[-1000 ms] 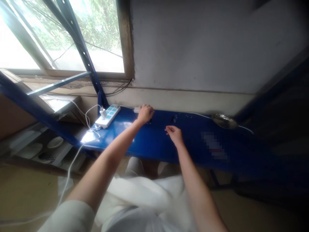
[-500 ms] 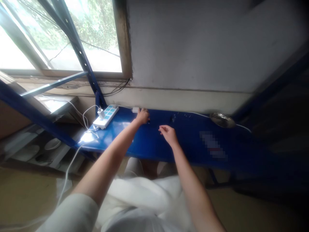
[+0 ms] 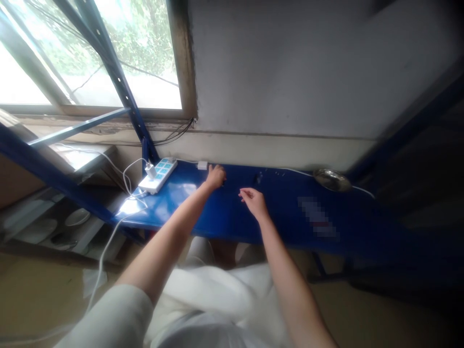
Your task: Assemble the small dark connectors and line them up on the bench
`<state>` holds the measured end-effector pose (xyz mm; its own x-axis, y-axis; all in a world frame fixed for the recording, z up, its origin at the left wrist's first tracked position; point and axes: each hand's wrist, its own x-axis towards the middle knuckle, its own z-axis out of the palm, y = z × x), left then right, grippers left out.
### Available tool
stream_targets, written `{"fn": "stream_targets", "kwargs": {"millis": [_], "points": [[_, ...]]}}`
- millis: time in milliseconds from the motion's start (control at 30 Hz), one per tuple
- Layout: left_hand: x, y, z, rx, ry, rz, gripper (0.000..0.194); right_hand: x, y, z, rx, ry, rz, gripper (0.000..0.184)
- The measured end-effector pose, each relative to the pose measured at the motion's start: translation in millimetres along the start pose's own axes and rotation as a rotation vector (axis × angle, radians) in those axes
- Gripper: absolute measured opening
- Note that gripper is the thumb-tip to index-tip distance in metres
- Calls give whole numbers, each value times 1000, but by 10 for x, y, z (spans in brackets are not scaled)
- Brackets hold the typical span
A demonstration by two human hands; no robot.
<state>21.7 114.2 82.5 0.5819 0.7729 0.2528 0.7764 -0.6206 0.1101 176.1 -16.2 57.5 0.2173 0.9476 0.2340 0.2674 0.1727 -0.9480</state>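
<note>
My left hand (image 3: 215, 176) rests curled on the blue metal shelf (image 3: 232, 212) near its back edge, beside a small white plug-like block (image 3: 202, 165). Its fingers are closed over something small and dark that I cannot make out. My right hand (image 3: 253, 202) hovers just above the shelf a little nearer to me, fingers loosely curled with the tips pinched. Small dark bits (image 3: 258, 178) lie on the shelf beyond it.
A white power strip (image 3: 158, 175) with a charger and white cable sits at the shelf's left end. A metal bowl (image 3: 332, 179) stands at the back right. A blue rack post (image 3: 123, 82) crosses the window. Dishes (image 3: 78, 216) lie on a lower level at left.
My left hand has drawn back slightly from the white block, which now shows. My right hand has shifted a little left and toward me. The camera has drifted.
</note>
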Motion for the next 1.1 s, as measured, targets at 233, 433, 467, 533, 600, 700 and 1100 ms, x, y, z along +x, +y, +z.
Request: {"fn": "stream_targets", "kwargs": {"millis": [233,433,467,533,600,700,1100], "points": [[-56,329,-196,-483,320,-85,19,65,-127,-39,25,203,35,39],[-500,758,-430,-997,570,-129,20,40,-561,-23,81,257,65,48],[-586,801,-447,-1050,591,-150,21,14,-623,-1,94,217,52,49],[-734,860,-471,-1125,629,-191,22,-48,-717,51,118,164,18,48],[-839,889,-493,-1174,641,-211,23,-111,-779,97,141,147,5,46],[-925,909,-541,-1214,641,-214,25,-187,-852,122,152,125,23,46],[-1067,951,-669,-1282,560,-249,33,-268,-925,3,94,50,-82,40]]}}
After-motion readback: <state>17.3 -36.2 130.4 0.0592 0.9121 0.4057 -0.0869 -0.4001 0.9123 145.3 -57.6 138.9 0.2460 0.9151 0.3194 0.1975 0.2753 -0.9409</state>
